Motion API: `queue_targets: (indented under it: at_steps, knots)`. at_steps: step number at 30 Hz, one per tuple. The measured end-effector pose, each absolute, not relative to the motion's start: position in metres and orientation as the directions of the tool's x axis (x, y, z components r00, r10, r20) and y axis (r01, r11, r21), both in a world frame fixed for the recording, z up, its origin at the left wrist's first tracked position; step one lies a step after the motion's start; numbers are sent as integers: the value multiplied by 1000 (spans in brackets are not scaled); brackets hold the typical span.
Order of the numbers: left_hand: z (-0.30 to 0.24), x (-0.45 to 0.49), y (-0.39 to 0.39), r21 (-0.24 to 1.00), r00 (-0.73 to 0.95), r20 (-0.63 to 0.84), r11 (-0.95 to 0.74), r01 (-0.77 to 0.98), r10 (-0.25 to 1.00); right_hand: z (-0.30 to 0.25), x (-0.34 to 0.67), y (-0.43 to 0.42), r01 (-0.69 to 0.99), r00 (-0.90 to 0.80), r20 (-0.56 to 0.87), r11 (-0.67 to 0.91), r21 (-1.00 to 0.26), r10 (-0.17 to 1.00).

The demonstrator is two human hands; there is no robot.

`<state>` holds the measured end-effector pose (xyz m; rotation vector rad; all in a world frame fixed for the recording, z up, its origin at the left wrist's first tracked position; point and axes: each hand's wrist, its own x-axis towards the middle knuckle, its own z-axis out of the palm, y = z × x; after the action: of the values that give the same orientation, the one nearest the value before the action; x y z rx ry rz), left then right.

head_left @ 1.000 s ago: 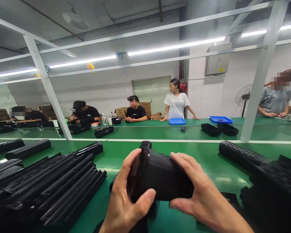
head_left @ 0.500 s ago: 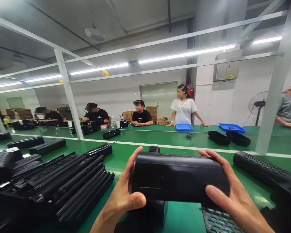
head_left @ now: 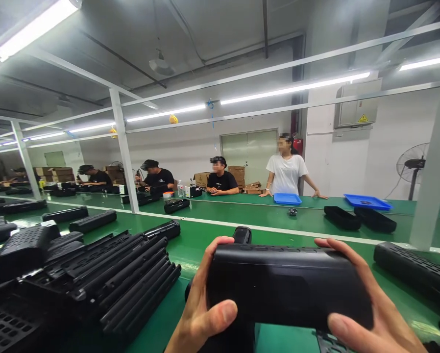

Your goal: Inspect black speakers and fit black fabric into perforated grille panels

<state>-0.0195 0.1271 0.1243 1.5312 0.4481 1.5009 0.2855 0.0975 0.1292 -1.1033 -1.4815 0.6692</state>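
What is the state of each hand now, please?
Left hand: closed on the left end of the black casing.
Right hand: closed on its right end.

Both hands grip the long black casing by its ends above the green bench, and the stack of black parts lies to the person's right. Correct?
Not quite. In the head view both hands, left hand and right hand, do grip the black casing over the green bench, but the stack of black parts lies to the person's left.
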Motion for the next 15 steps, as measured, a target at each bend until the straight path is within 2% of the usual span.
queue_targets:
  at_steps: [6,12,15]
  knots:
    - [126,-31,126,817,76,561,-537,-210,824,119,269,104,160,29,433,424,-891,901]
    - [126,-40,127,844,74,535,-529,-92,842,112,264,113,185,-3,426,419,-889,905]
    - [128,-39,126,849,74,526,-518,-105,848,109,263,113,149,1,460,455,-878,888]
